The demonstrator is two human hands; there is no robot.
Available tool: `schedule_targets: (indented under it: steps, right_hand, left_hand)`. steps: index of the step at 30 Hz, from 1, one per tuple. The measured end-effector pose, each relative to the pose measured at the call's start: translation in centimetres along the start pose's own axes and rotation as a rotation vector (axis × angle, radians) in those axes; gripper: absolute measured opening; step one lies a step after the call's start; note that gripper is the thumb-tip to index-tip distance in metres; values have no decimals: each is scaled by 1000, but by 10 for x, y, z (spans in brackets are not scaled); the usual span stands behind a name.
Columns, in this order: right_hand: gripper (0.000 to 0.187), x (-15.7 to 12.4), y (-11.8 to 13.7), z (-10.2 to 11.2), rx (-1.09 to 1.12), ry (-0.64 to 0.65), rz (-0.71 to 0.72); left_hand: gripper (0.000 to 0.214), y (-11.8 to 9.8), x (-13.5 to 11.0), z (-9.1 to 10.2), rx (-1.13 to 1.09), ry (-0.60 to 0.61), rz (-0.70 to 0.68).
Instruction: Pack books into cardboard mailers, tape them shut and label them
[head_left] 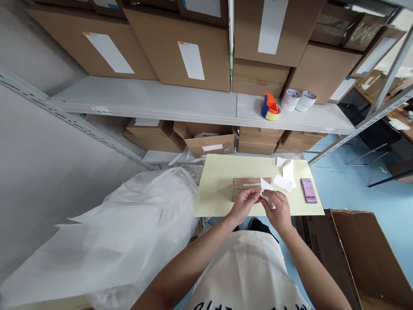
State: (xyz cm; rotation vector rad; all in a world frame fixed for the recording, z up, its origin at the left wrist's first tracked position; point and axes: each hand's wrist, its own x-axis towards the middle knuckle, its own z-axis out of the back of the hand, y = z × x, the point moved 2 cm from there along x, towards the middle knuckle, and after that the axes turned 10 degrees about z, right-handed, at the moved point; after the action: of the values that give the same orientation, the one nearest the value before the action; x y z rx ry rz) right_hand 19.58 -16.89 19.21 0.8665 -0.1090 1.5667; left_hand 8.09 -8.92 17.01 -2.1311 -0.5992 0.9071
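Note:
My left hand [245,203] and my right hand [278,210] meet over the near edge of a pale yellow table [219,181]. Both pinch a small white paper label [266,189] between their fingertips, fingers closed. Just beyond them a small flat brown cardboard parcel [244,186] lies on the table with a strip of tape across it. More loose white label pieces [284,175] lie to the right of it. A purple blurred item [309,190] rests near the table's right edge.
A big clear plastic bag [129,232] bulges at my left. An open cardboard box [358,249] stands on the blue floor at my right. The metal shelf [193,105] ahead carries cardboard boxes, a tape dispenser [270,107] and two white tape rolls [298,100].

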Motion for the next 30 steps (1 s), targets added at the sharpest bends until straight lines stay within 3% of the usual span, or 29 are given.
schedule_targets:
  steps: [9, 15, 21, 25, 30]
  right_hand:
    - [14, 17, -24, 1, 215, 29, -47]
    - [19, 27, -48, 8, 568, 75, -256]
    - [27, 17, -74, -6, 907, 235, -486]
    - [33, 17, -82, -14, 1038, 282, -553]
    - [33, 24, -87, -20, 1072, 253, -644]
  left_hand:
    - [46, -4, 15, -14, 134, -78, -86]
    - [35, -8, 25, -31, 447, -131, -230]
    - [25, -11, 19, -40, 790, -236, -315]
    - [26, -8, 17, -35, 808, -242, -236]
    - [30, -11, 21, -4, 645, -316, -115]
